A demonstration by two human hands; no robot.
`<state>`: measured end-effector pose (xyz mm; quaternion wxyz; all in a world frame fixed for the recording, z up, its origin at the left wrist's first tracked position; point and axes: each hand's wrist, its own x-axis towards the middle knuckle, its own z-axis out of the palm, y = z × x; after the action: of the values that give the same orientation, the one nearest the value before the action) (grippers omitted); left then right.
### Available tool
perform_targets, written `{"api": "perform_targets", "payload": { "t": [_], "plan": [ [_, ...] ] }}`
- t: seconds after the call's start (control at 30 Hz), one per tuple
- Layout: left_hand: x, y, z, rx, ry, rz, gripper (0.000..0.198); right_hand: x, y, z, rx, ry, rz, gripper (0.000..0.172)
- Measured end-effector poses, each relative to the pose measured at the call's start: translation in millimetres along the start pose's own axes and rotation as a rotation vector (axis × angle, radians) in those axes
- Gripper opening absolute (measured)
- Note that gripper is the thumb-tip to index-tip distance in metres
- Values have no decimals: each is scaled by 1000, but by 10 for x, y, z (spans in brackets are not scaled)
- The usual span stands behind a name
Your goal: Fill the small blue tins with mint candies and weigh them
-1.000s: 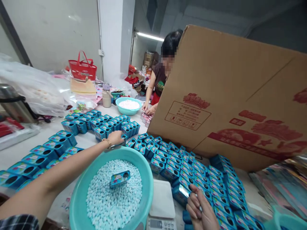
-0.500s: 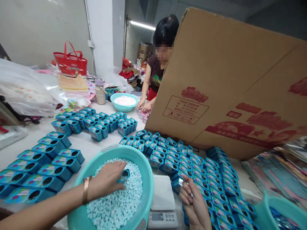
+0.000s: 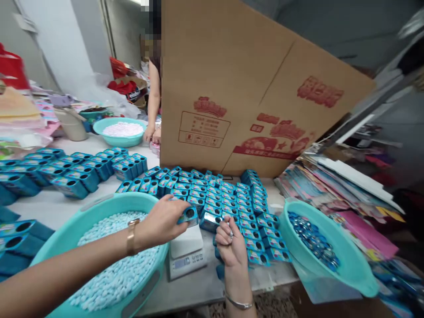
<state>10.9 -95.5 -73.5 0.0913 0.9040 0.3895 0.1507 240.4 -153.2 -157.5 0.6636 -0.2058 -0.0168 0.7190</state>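
My left hand (image 3: 164, 219) is closed around a small blue box (image 3: 189, 215) with a round dark hole in its top, holding it just above the white digital scale (image 3: 188, 242). Below my left wrist is a turquoise basin (image 3: 62, 236) filled with small pale-blue pellets (image 3: 114, 282). My right hand (image 3: 230, 240) has its fingers curled in, thumb against forefinger. A small whitish bit shows between those fingers, too small to name. Beside it stand rows of similar blue boxes (image 3: 215, 196), holes facing up.
A large cardboard box (image 3: 232, 88) stands tilted behind the rows. At right, a turquoise basin (image 3: 351, 247) holds shiny blue pieces (image 3: 314, 240), near stacked printed sheets (image 3: 331, 190). More blue boxes (image 3: 73, 183) stand at left. A co-worker's arm (image 3: 153, 97) reaches beside a basin of whitish pieces (image 3: 122, 129).
My left hand has lifted the blue box out of the pellets and carried it right, over the scale. My view has swung right, bringing the basin of shiny blue pieces further in.
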Motion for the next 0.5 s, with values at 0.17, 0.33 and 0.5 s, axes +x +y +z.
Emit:
{"api": "perform_targets", "payload": {
  "t": [0.17,0.33,0.5],
  "plan": [
    [186,18,762,8,-177,2,23,-137,-204,-168,36,-3,-71,11],
    [34,-71,578,-40,-38,-85,84,-185,-253,-181,19,52,-105,10],
    [-509,-346,-34,-126,258,-328,88,-86,-171,-104,-63,150,-136,16]
  ]
}}
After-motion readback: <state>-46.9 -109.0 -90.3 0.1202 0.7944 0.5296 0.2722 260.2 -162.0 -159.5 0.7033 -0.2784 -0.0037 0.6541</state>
